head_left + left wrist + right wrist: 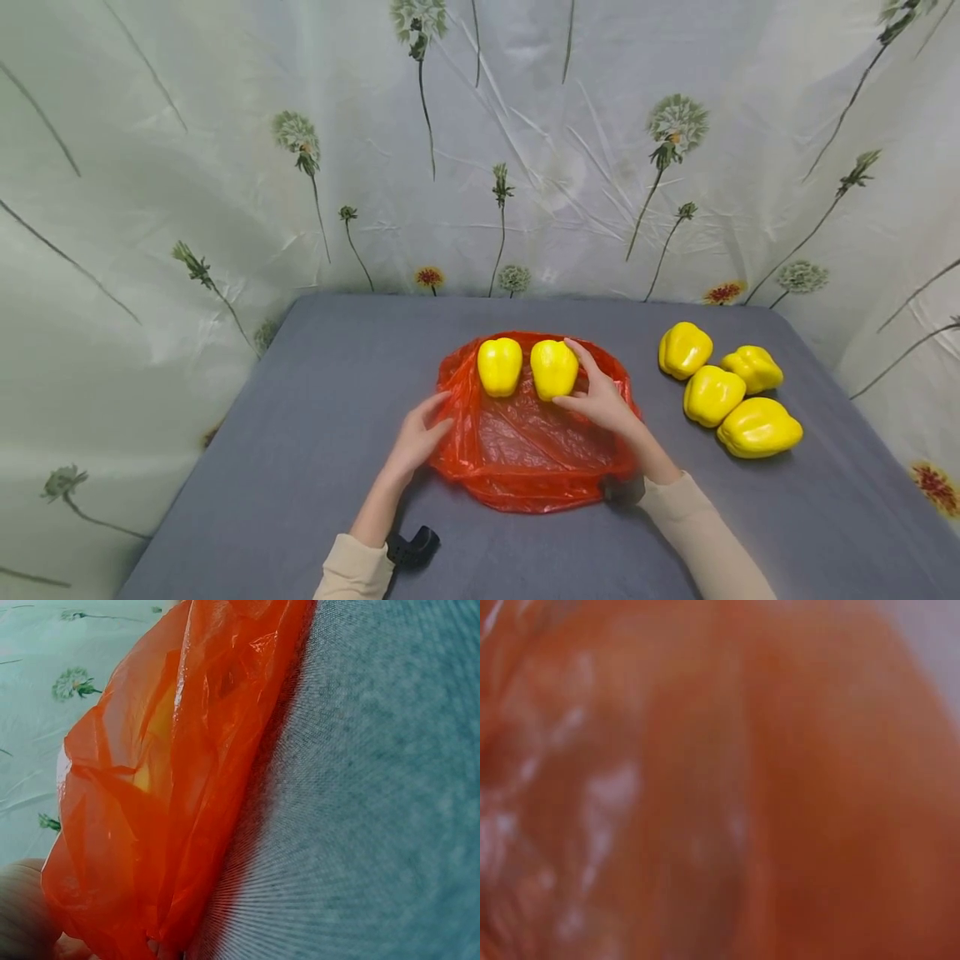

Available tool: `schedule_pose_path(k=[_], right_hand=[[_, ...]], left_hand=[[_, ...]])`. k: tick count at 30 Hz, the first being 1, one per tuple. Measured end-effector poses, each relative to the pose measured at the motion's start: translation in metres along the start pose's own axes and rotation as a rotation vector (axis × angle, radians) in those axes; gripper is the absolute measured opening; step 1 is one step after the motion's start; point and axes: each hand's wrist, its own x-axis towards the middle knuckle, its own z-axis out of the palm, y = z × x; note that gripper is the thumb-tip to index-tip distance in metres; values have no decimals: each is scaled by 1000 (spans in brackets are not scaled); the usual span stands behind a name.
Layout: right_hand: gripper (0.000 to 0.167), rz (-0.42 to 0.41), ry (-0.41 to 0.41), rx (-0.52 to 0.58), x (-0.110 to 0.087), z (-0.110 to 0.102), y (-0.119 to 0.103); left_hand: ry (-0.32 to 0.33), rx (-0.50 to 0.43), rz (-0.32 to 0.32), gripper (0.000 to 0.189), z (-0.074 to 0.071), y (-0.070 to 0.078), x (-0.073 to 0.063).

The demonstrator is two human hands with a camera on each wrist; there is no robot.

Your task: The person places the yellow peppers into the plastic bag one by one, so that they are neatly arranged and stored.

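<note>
A red plastic bag (547,492) lies spread with its mouth open on the grey cloth. Two yellow bell peppers are at its far side; the left one (499,367) stands alone. My right hand (603,404) reaches over the bag and holds the other bell pepper (554,370), fingers at its top right and thumb at its lower edge. At the bag's left side, my left hand (416,437) holds the rim with curved fingers and thumb. In the left wrist view the raised bag wall (202,765) partly covers that hand's fingers (22,904). Blurred red plastic (840,787) fills the right wrist view.
To the right of the bag, several more yellow bell peppers (714,396) lie grouped on the grey tabletop (337,358). A curtain (585,167) printed with dandelions hangs behind and beside the table. The black wrist camera (414,547) is beneath my left forearm.
</note>
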Motion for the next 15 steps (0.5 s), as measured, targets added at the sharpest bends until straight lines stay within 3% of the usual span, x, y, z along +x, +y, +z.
schedule_pose_path(k=[15], right_hand=[[90,30,15,-76,6,9,3]], left_hand=[[4,-1,2,46,0,1,1]])
